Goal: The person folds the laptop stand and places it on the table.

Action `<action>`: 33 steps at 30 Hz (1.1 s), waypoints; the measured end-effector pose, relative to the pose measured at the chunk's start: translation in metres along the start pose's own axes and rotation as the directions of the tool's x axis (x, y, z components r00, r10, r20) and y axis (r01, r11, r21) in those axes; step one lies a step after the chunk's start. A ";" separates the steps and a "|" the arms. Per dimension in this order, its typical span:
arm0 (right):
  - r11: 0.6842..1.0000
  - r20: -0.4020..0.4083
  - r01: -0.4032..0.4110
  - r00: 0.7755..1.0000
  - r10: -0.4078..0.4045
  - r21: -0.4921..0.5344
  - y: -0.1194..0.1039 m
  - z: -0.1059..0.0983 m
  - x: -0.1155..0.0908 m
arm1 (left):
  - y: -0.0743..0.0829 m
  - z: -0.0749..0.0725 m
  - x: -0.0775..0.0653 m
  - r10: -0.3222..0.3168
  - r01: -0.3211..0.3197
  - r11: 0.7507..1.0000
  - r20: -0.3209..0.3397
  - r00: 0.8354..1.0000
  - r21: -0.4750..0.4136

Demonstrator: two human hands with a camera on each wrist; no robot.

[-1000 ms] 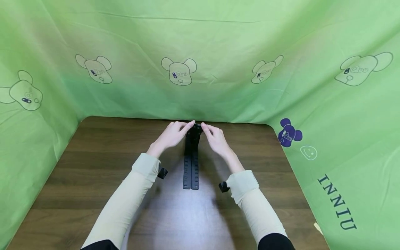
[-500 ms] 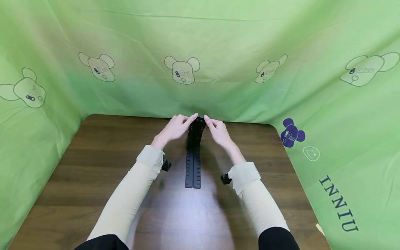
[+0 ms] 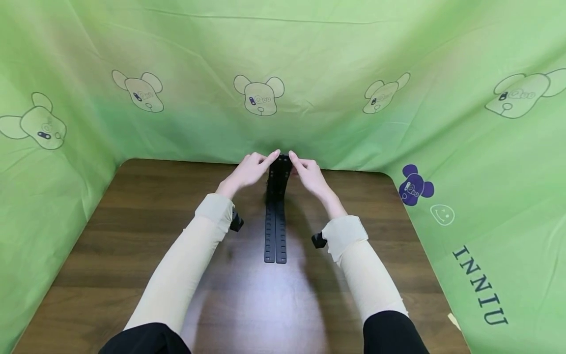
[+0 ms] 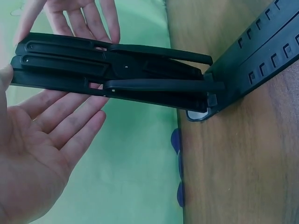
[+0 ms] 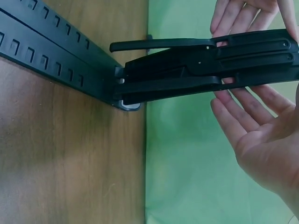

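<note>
A black folding laptop stand point(image 3: 275, 231) has its slotted base lying lengthwise on the table and its upper panel point(image 4: 70, 65) raised from the far hinge. My left hand point(image 3: 247, 172) and right hand point(image 3: 311, 179) hold the panel's raised end from either side. Each thumb is at the top end, with the other fingers spread behind the panel. In the left wrist view, two support arms point(image 4: 163, 85) lie along the panel, their free ends near the base hinge. A pale pad point(image 5: 131, 106) shows at the hinge end in the right wrist view.
The brown wooden table point(image 3: 110, 236) ends just beyond the hands. A green curtain point(image 3: 199, 132) printed with bear heads hangs behind it and along both sides. A small black device point(image 3: 237, 222) sits at the left cuff, another black device point(image 3: 318, 240) at the right.
Both hands have moved upward together, raising the stand's upper panel from a low angle to a steeper one. The base remains on the table; the head view shifts slightly.
</note>
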State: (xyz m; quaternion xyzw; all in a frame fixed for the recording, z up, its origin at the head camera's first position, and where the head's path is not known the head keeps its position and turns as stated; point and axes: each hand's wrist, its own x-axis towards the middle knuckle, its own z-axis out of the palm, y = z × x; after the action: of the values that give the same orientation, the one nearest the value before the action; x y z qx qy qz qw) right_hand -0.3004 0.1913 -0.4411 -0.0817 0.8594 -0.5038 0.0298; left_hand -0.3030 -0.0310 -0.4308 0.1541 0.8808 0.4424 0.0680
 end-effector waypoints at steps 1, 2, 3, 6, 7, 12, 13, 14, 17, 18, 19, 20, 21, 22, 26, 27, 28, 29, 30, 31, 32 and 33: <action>1.000 -0.004 -0.003 1.000 0.003 -0.002 0.000 0.000 0.001 | 0.000 0.000 0.001 -0.003 0.003 1.000 -0.003 1.000 -0.008; 1.000 -0.008 -0.006 1.000 0.006 0.002 0.000 0.000 0.002 | 0.000 0.000 0.002 -0.005 0.005 1.000 -0.006 1.000 -0.015; 1.000 -0.011 -0.008 1.000 0.008 0.007 -0.001 0.000 0.002 | 0.001 0.000 0.003 -0.007 0.007 1.000 -0.005 1.000 -0.020; 1.000 -0.014 -0.020 1.000 0.021 0.012 -0.002 0.000 0.004 | 0.001 -0.001 0.006 -0.016 0.017 0.999 0.009 1.000 -0.042; 1.000 -0.013 -0.025 1.000 0.026 0.015 -0.003 -0.001 0.005 | 0.002 -0.001 0.008 -0.020 0.021 0.999 0.013 1.000 -0.050; 0.998 -0.012 -0.048 0.999 0.048 0.048 -0.006 -0.003 0.006 | 0.003 -0.001 0.011 -0.023 0.024 0.996 0.011 1.000 -0.091; 0.997 -0.009 -0.050 0.999 0.051 0.061 -0.007 -0.003 0.006 | 0.003 -0.001 0.011 -0.024 0.024 0.995 0.006 1.000 -0.097; 0.996 -0.006 -0.052 0.999 0.053 0.071 -0.006 -0.003 0.005 | 0.004 -0.001 0.011 -0.023 0.023 0.994 0.000 1.000 -0.105; 0.995 0.008 -0.055 0.998 0.054 0.078 -0.005 -0.003 0.004 | 0.003 0.002 0.009 -0.028 0.026 0.994 -0.014 1.000 -0.109; 0.997 0.011 -0.052 0.999 0.051 0.066 -0.004 -0.003 0.003 | 0.003 0.003 0.007 -0.029 0.028 0.994 -0.014 0.999 -0.110; 0.998 0.016 -0.047 0.999 0.046 0.053 -0.003 -0.003 0.002 | 0.003 0.004 0.006 -0.030 0.028 0.993 -0.014 0.999 -0.112; 0.999 0.018 -0.041 0.999 0.041 0.034 -0.003 -0.004 0.001 | 0.003 0.005 0.005 -0.031 0.030 0.993 -0.012 0.999 -0.113; 0.999 0.019 -0.031 0.999 0.031 0.010 -0.002 -0.004 0.000 | 0.003 0.006 0.004 -0.032 0.030 0.993 -0.016 0.999 -0.112; 1.000 0.016 -0.020 1.000 0.020 -0.014 -0.001 -0.004 -0.001 | 0.002 0.007 0.003 -0.034 0.032 0.992 -0.013 0.999 -0.119; 0.998 -0.004 0.022 1.000 -0.022 -0.052 0.003 -0.005 -0.005 | -0.005 0.009 0.000 -0.029 0.034 0.985 0.027 0.999 -0.172; 0.998 -0.005 0.033 0.999 -0.033 -0.049 0.004 -0.006 -0.005 | -0.007 0.009 -0.001 -0.023 0.030 0.982 0.040 0.999 -0.188; 0.999 -0.002 0.039 0.999 -0.039 -0.037 0.005 -0.007 -0.006 | -0.010 0.008 -0.001 -0.015 0.027 0.980 0.062 0.998 -0.199; 0.999 0.006 0.040 0.999 -0.040 -0.021 0.007 -0.008 -0.007 | -0.014 0.008 -0.002 -0.010 0.026 0.978 0.079 0.997 -0.208; 0.999 0.018 0.037 0.999 -0.037 -0.007 0.009 -0.009 -0.008 | -0.016 0.007 -0.005 -0.008 0.028 0.977 0.095 0.995 -0.212; 0.999 0.033 0.033 0.999 -0.033 0.011 0.011 -0.010 -0.008 | -0.043 0.014 0.012 0.005 0.019 0.973 0.107 0.994 -0.228; 0.999 0.050 0.026 0.998 -0.027 0.025 0.014 -0.012 -0.009 | -0.068 0.020 0.027 0.019 0.010 0.971 0.121 0.993 -0.238; 0.999 0.072 0.015 0.997 -0.018 0.037 0.017 -0.013 -0.009 | -0.082 0.023 0.034 0.022 0.006 0.974 0.122 0.992 -0.225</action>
State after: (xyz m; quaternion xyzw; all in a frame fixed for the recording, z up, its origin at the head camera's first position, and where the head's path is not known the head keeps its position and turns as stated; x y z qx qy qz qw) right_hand -0.2947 0.2122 -0.4494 -0.1066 0.8477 -0.5164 0.0584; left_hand -0.3467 -0.0483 -0.5101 0.1762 0.8185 0.5293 0.1377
